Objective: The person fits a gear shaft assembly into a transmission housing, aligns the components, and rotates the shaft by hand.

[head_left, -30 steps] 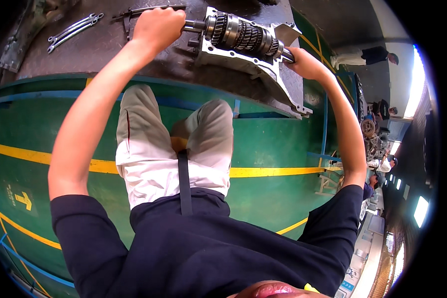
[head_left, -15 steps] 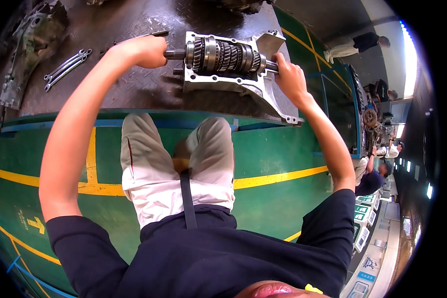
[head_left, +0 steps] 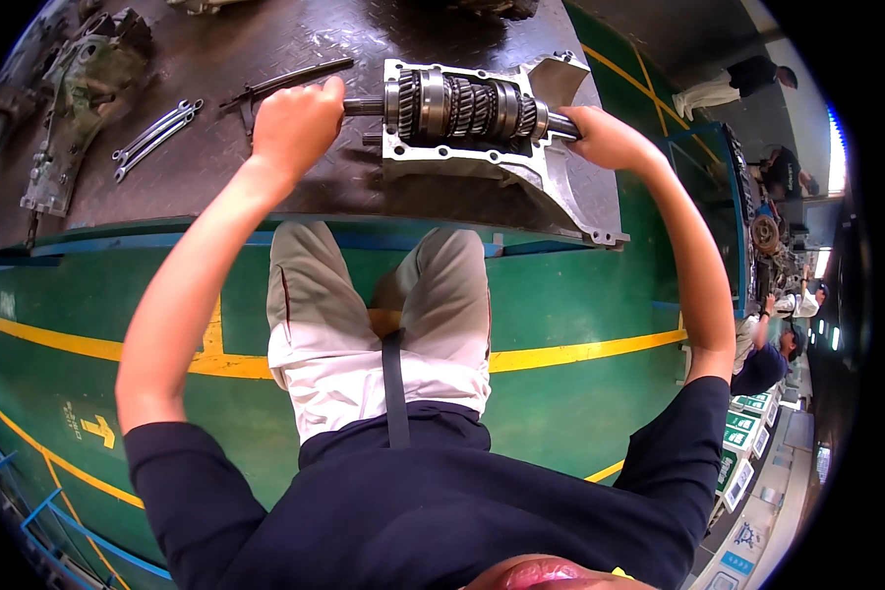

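A shaft carrying several dark steel gears (head_left: 470, 106) lies across an open, silver-grey gearbox housing half (head_left: 462, 162). My left hand (head_left: 300, 118) is closed round the splined left end of this gear shaft. Round its right end, beyond the housing wall, my right hand (head_left: 605, 138) is closed too. Below the gear shaft's left end, a second, shorter shaft stub (head_left: 373, 140) sticks out of the housing. Behind my left hand lies a dark metal fork rod (head_left: 300, 76). How far the gears sit down in the housing is hard to tell.
Left of my left hand lie combination wrenches (head_left: 157, 136) on the metal workbench (head_left: 256, 192). A dirty gearbox casing (head_left: 79, 118) stands farther left. The housing's flared end reaches the bench's right edge. People (head_left: 762, 359) are at another bench on the right.
The whole view has shifted, so the scene sits farther right. My left hand has turned, its knuckles now uppermost. Both hands still hold the shaft ends.
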